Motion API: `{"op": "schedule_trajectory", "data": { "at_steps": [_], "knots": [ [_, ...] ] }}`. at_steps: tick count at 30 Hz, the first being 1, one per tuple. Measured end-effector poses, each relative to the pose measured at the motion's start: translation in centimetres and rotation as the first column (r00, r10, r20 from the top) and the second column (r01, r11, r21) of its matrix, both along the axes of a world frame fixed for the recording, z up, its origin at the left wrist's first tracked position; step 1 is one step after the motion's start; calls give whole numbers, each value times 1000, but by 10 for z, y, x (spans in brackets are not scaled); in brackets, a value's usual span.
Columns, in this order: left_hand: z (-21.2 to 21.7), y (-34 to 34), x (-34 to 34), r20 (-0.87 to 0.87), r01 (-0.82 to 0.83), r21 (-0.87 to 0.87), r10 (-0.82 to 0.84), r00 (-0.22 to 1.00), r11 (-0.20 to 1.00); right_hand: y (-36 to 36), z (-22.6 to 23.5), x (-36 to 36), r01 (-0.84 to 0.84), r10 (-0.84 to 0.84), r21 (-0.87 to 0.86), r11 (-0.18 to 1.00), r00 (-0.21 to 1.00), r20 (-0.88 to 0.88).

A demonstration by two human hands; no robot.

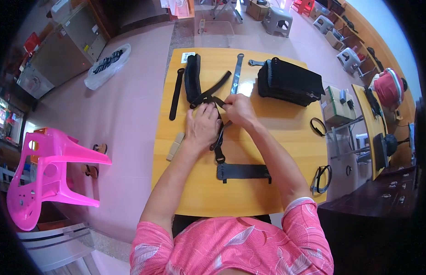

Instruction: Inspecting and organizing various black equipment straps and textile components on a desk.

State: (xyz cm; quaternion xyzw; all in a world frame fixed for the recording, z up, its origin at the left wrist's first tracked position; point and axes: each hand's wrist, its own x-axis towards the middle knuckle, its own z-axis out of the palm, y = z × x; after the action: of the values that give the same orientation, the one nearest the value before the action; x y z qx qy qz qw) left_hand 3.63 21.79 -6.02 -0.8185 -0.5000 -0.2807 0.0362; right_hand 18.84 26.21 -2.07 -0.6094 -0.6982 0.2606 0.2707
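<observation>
A black strap (pixel 217 84) runs out between my hands near the middle of the yellow wooden table (pixel 199 197). My left hand (pixel 203 124) presses on it with bent fingers, partly hiding it. In my right hand (pixel 239 110), the fingers are closed around a section of black strap. More strap hangs down beside my left hand to a ring end (pixel 219 156), which lies by a flat dark band (pixel 245 171). Beyond my left hand lies a black padded band (pixel 192 78). A narrow black strap (pixel 177 94) rests to its left, and a shiny grey strap (pixel 237 73) lies beyond my right hand.
A stack of black bands (pixel 291 82) occupies the table's far right. At the left edge lies a tan block (pixel 175 145). Coiled straps (pixel 322 178) sit near the right edge. A pink plastic stool (pixel 52 174) stands left; another person (pixel 388 89) is far right.
</observation>
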Motion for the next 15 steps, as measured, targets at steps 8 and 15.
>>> {"op": "schedule_trajectory", "data": {
  "at_steps": [8,15],
  "knots": [
    [6,-6,6,-84,-63,-152,50,995,986,-54,66,86,175,-68,112,978,780,-622],
    [-4,-4,7,-103,-47,-117,35,994,992,-141,130,157,759,-509,515,397,649,-565]
  ]
}}
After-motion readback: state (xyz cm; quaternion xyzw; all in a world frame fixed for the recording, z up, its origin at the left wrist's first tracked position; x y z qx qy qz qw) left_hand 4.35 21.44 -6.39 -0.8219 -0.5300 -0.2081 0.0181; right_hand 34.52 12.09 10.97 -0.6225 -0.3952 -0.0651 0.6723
